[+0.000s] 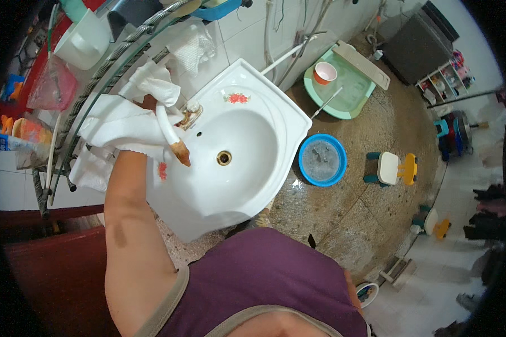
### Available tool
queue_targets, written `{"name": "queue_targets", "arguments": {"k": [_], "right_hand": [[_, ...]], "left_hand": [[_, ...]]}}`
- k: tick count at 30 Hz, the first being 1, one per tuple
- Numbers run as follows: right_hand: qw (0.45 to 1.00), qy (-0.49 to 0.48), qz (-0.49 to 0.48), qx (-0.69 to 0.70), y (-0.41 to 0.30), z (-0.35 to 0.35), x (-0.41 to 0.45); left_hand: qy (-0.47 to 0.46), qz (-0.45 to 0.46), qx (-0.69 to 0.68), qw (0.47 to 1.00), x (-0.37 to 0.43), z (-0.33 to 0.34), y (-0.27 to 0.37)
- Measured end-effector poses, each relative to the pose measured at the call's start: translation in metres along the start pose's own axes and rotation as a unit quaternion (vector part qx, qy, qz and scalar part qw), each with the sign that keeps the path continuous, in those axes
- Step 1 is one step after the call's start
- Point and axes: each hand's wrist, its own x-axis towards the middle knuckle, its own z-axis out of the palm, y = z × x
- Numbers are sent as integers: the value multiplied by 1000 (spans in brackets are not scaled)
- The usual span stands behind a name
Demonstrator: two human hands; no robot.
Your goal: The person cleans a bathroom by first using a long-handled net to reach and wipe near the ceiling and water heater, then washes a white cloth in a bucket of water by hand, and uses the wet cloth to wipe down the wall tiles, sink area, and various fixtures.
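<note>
My left arm reaches over the left rim of a white ceramic washbasin (253, 130). A white cloth (122, 126) drapes over the wrist and covers most of my left hand (149, 102), so its grip is hidden. Only a patch of skin shows between the folds. Beside the hand, a curved white faucet spout (166, 122) with a rusty brown tip hangs over the basin. A stained metal faucet base (190, 114) stands behind it. The basin holds no visible water, and its brass drain (224, 158) is in plain sight. My right hand is out of view.
A glass shelf (105, 90) with a white bowl (84, 40) and a pink container (52, 86) borders the left. On the wet floor stand a blue basin (322, 160) of cloudy water, a green tub (350, 97) with a washboard (361, 65), and a small chair (388, 168).
</note>
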Motion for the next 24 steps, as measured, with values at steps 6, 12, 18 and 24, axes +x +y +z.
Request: {"name": "queue_targets", "arguments": {"k": [6, 12, 18, 24], "right_hand": [[916, 105, -25, 386, -37, -170, 57], [971, 42, -36, 233, -5, -208, 124], [997, -62, 6, 36, 9, -298, 132], [993, -13, -94, -76, 33, -372, 242]], "left_hand": [[10, -50, -73, 996, -18, -5, -42], [-2, -140, -353, 925, -46, -54, -102], [231, -218, -186, 930, -183, -69, -31], [279, -466, -507, 669, -310, -29, 167]]}}
